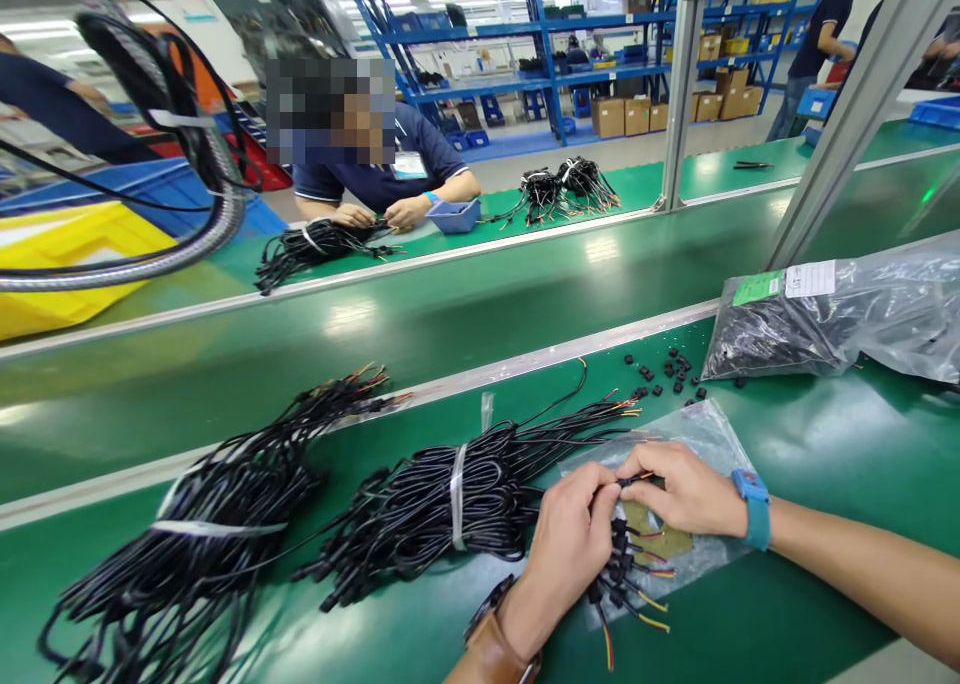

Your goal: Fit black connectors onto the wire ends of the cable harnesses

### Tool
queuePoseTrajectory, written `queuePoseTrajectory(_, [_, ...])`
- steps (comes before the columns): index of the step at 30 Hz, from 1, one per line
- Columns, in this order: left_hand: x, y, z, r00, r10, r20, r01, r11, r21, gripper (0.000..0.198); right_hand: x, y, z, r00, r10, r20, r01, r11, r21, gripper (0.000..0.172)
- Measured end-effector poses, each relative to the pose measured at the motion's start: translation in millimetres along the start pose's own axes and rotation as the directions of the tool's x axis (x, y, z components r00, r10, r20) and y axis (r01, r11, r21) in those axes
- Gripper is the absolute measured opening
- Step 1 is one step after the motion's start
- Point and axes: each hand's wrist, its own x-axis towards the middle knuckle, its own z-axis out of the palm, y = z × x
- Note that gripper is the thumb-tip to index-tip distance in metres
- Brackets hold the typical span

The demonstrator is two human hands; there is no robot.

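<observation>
My left hand (574, 529), with a brown watch strap at the wrist, pinches a small black connector (624, 482) between thumb and forefinger. From the right, my right hand (679, 486), wearing a blue wristband, holds the thin wires at that connector. Both hands are nearly touching above a clear plastic bag (712, 444). Below them lie several black connectors (622, 564) with short red and yellow wire ends. Left of my hands rests a bundle of black cables (427, 504) tied with a white band.
A second tied cable bundle (225, 514) lies at the left. Small black caps (679, 364) are scattered near a filled plastic bag (787, 329). Across the line, a person (420, 154) handles cables beside a blue bin (454, 216). A metal post (681, 94) stands behind.
</observation>
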Motion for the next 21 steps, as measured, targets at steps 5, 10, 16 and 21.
queuePoseTrajectory(5, [2, 1, -8.2, 1.0, 0.018, 0.009, -0.018, 0.999, 0.033, 0.016, -1, 0, -3, 0.999, 0.038, -0.015, -0.038, 0.999, 0.009, 0.003])
queuePoseTrajectory(10, [0, -2, -4.2, 0.999, -0.006, -0.043, 0.009, 0.998, 0.059, 0.019, -1, 2, 0, 1.0, 0.028, -0.008, -0.029, 1.0, -0.012, 0.002])
queuePoseTrajectory(16, [0, -1, 1.6, 0.997, -0.01, -0.081, 0.013, 0.999, 0.036, 0.017, 1, 1, 2, 0.999, 0.034, -0.009, -0.035, 0.999, -0.022, 0.001])
queuePoseTrajectory(21, [0, -2, 3.4, 0.996, -0.006, -0.088, 0.01, 0.999, 0.044, 0.018, 1, 0, 4, 1.0, 0.023, -0.003, -0.023, 0.998, -0.067, 0.002])
